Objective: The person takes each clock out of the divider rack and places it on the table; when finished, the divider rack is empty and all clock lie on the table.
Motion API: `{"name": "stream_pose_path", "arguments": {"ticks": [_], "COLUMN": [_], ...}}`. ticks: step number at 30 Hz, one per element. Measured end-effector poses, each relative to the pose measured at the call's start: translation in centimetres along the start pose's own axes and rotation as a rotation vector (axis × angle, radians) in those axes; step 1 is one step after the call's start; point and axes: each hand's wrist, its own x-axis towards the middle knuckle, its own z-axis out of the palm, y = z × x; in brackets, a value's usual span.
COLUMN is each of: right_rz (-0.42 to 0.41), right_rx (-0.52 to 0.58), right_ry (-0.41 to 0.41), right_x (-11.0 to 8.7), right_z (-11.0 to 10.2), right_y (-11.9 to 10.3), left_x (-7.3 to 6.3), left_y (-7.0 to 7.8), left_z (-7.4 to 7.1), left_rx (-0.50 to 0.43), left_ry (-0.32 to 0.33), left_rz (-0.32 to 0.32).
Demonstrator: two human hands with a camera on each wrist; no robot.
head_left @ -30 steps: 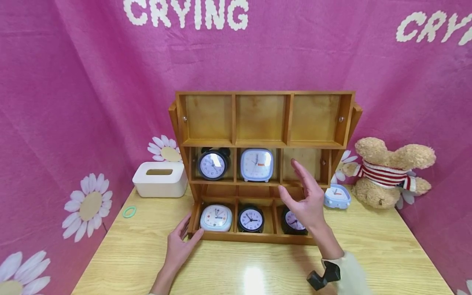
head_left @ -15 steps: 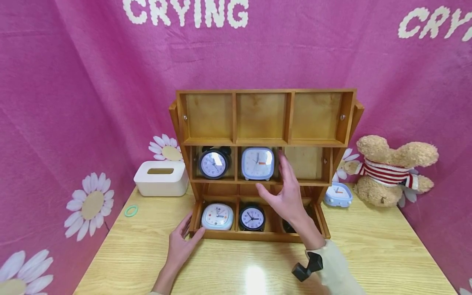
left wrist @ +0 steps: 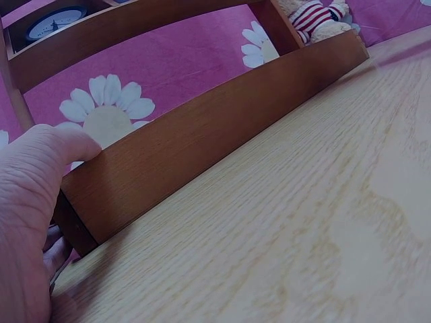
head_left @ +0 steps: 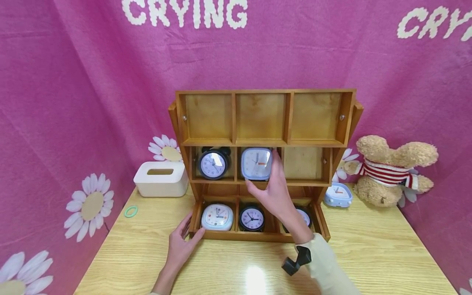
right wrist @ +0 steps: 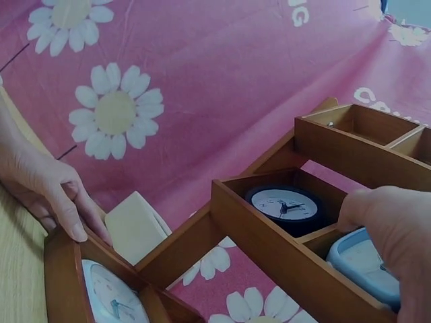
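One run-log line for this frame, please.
right hand: grips blue clock, middle row centre | left hand: holds rack, lower left corner | three clocks: bottom row

The left hand (head_left: 180,242) was found at the near left corner of the rack (head_left: 265,237), thumb laid over the front edge, fingers along the outer left side, in a hold. The left forearm (head_left: 164,276) slanted inward. The right hand (head_left: 271,189) was raised before the middle tier's lower edge, thumb to the left, fingers extending upward, in a pinching grip. The right forearm (head_left: 326,260), sleeved, slanted leftward.
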Motion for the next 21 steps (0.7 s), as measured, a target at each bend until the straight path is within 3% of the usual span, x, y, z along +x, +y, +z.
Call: {"name": "stream_pose_path", "arguments": {"ticks": [8, 21], "right_rz": [0.049, 0.079], "right_rx": [-0.096, -0.153], "right_ry": [-0.002, 0.01], "right_x": [0.4, 0.7], "right_z": [0.8, 1.2], "right_y": [-0.1, -0.1], "left_x": [-0.1, -0.1], "left_y": [0.2, 0.2], "left_z": [0.0, 0.1], "left_rx": [-0.001, 0.011], "left_ry": [0.016, 0.024], "left_rz": [0.001, 0.008]}}
